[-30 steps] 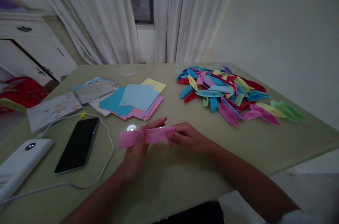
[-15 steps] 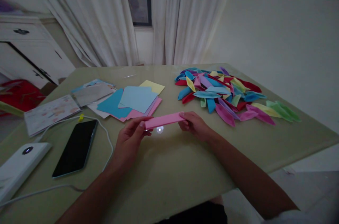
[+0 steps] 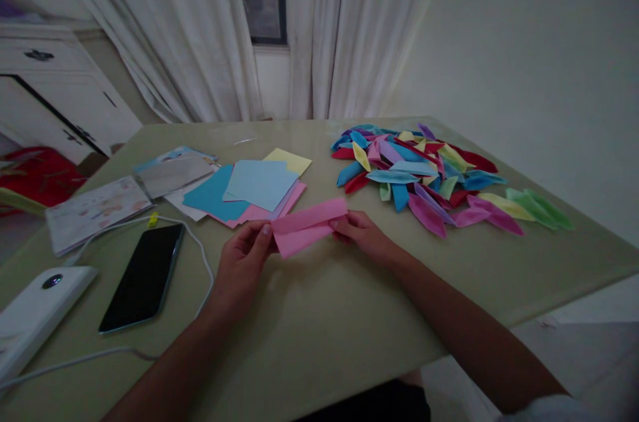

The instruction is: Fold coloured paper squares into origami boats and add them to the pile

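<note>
Between both hands, above the table, is a pink sheet of paper [image 3: 308, 227] with creases running along its length, partly unfolded. My left hand [image 3: 245, 255] pinches its left end with the thumb on top. At the right end, my right hand [image 3: 363, 233] grips the lower edge between thumb and fingers. Just beyond lies a loose stack of square paper [image 3: 262, 184] in light blue, teal, pink and yellow. A heap of folded paper pieces [image 3: 399, 169] in many colours spreads over the right far part of the table.
On the left of the table [image 3: 319, 329] lie a black-screened phone [image 3: 142, 279], a white power bank [image 3: 42, 315] with a white cable [image 3: 202, 252], and printed sheets [image 3: 102, 209]. Clear plastic packaging [image 3: 174, 176] rests behind them. Curtains [image 3: 200, 29] hang beyond the far edge.
The narrow folded pink strip has opened into a wider piece, its lower flap now hanging toward me. Both hands keep hold of its ends at nearly the same place.
</note>
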Available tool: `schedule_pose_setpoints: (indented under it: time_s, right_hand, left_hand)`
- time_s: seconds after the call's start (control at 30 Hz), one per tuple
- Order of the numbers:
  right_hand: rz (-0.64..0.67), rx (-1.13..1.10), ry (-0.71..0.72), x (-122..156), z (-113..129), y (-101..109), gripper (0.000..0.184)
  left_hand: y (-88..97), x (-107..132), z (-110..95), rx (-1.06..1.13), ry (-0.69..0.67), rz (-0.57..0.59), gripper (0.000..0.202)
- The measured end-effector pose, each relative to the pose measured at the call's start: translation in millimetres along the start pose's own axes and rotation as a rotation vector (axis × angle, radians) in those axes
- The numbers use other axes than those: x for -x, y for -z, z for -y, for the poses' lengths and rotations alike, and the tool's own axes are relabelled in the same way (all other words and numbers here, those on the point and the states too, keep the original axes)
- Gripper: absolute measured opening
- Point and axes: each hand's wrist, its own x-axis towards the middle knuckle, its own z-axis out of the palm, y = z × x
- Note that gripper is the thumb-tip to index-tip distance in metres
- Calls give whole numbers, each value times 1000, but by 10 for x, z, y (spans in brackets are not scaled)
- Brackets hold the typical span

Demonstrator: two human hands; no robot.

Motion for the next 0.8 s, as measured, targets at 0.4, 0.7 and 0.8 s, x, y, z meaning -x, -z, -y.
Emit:
schedule_pose_setpoints:
  time_s: [0.4, 0.7, 0.8]
  right_hand:
    - [-100, -62, 37, -5, 50, -30, 39]
    - [-245, 93, 137, 27, 75, 20, 53]
    - [-289, 183, 190, 40, 74, 14, 50]
  left_hand:
    - [60, 20, -12, -189, -65, 20, 22]
    - [81, 67, -128, -480, -110, 252, 28]
    - [56, 93, -151, -469, -57, 350, 39]
